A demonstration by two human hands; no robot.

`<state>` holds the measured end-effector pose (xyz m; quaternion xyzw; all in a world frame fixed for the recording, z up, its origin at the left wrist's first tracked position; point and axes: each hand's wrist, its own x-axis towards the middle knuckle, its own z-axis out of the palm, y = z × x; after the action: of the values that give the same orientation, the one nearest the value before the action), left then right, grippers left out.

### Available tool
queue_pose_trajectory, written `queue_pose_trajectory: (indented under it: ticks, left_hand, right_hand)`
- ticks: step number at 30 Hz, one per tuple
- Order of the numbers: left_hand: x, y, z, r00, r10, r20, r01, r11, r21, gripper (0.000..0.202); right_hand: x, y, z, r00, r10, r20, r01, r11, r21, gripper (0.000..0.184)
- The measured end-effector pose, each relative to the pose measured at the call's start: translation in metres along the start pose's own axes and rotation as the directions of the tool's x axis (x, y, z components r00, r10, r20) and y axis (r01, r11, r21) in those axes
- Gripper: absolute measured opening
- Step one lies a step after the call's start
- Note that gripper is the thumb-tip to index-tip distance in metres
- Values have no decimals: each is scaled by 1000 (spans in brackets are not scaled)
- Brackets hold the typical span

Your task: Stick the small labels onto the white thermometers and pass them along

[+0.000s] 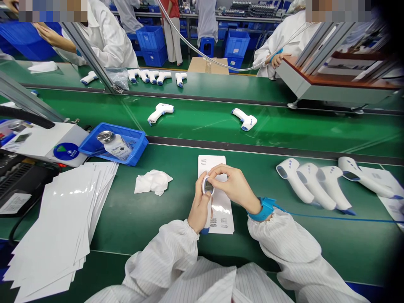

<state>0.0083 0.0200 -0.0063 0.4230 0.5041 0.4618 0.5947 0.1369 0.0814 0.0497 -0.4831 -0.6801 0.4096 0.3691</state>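
My left hand point(198, 208) is wrapped around a white forehead thermometer point(208, 187), its grey screen facing up toward me and its blue handle end pointing at my body. With thumb and fingers pinched together, my right hand point(233, 185) touches the rim of the screen; whatever is between the fingertips is too small to make out. A blue wrist strap point(264, 209) with a cord circles my right wrist. Beneath both hands lies a stack of glossy white printed sheets point(222, 221). Several similar thermometers point(304, 185) lie in a row to my right.
A crumpled white tissue point(153, 182) and a blue tray point(135, 155) with a metal-topped bottle point(115, 145) are left, beyond a pile of white sheets point(63, 210). Two thermometers point(161, 112) lie on the green belt point(202, 120). Co-workers in white coats sit across.
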Motion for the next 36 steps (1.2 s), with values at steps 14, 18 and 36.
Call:
queue_pose_trajectory:
  ticks: [14,18,36]
  left_hand:
    - [-1,14,-1,991,-57,123,78,981,-176,87]
    - [1,14,0,992,-44,117,62,986,-156,89]
    - [-28,84,13,992,-22,125,47,979,-200,96]
  right_hand:
    - [-3,16,10,991,61,117,-62,998,5,25]
    - [-9,18,12,988,-12,155,15,1000,-14,40]
    - [-19,-38,-6,959,17,-284,98,918,384,12]
